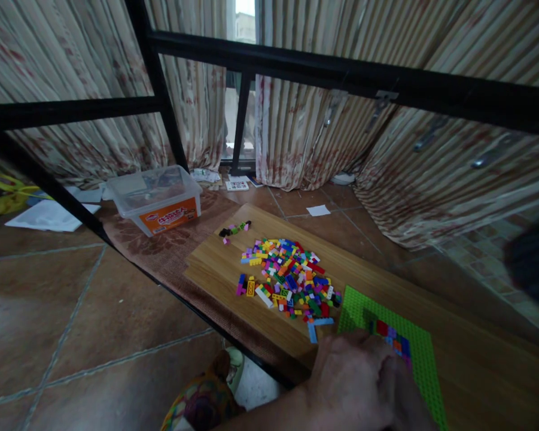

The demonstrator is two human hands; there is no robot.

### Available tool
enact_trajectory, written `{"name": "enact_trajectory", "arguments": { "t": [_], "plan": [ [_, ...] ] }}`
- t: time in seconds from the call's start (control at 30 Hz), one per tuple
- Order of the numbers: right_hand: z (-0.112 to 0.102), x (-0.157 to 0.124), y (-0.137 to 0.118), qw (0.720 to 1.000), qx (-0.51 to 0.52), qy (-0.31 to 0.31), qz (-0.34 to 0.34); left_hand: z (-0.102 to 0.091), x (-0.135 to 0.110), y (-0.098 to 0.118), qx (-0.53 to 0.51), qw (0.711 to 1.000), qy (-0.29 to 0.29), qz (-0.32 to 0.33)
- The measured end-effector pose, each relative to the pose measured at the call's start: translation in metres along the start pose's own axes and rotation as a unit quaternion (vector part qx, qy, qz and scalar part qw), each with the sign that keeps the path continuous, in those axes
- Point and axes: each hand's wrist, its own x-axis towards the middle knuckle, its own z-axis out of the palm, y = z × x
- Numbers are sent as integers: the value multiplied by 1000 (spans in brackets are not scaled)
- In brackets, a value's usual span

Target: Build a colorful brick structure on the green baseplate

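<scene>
At the lower right, my left hand (pixel 350 374) bends over the near left part of a green studded baseplate (pixel 419 344), its knuckles up and its fingers curled down. Whatever it may hold is covered by the hand itself. Close against it on the right is my right hand (pixel 401 398), dark and partly overlapped, with its fingertips hidden. Just beyond both hands, a block of red, purple, blue and orange toy bricks (pixel 397 342) sits on the baseplate. A loose heap of small coloured toy bricks (pixel 291 275) lies left of the baseplate on the wooden board (pixel 219 263).
A clear plastic box (pixel 161 191) with an orange label stands at the board's far left. Several dark and green pieces (pixel 235 228) lie near the board's far end. A black metal frame (pixel 269 57) crosses the view before curtains (pixel 296 131). White paper (pixel 318 211) lies on the tiles.
</scene>
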Motion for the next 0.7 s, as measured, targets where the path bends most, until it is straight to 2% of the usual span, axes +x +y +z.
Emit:
{"name": "enact_trajectory", "arguments": {
  "t": [0.03,0.13,0.23,0.33,0.4,0.5,0.6,0.7],
  "plan": [
    [2,11,-11,999,15,27,-16,-3,1,3,-20,999,23,19],
    [22,57,-51,997,-1,18,-78,-13,5,9,-70,990,98,74],
    [52,106,-84,978,-107,-37,-173,-18,7,10,-98,975,174,94],
    [74,137,-94,957,-178,-116,-200,-21,10,8,-112,966,214,92],
    [84,145,-92,948,-215,-133,-194,-23,12,6,-117,964,225,79],
    [92,149,-90,943,-245,-126,-186,-23,13,5,-125,960,241,68],
    [95,149,-94,947,-235,-122,-183,-21,13,6,-134,956,254,63],
    [90,145,-102,959,-187,-106,-185,-21,14,5,-140,957,244,68]
  ]
}}
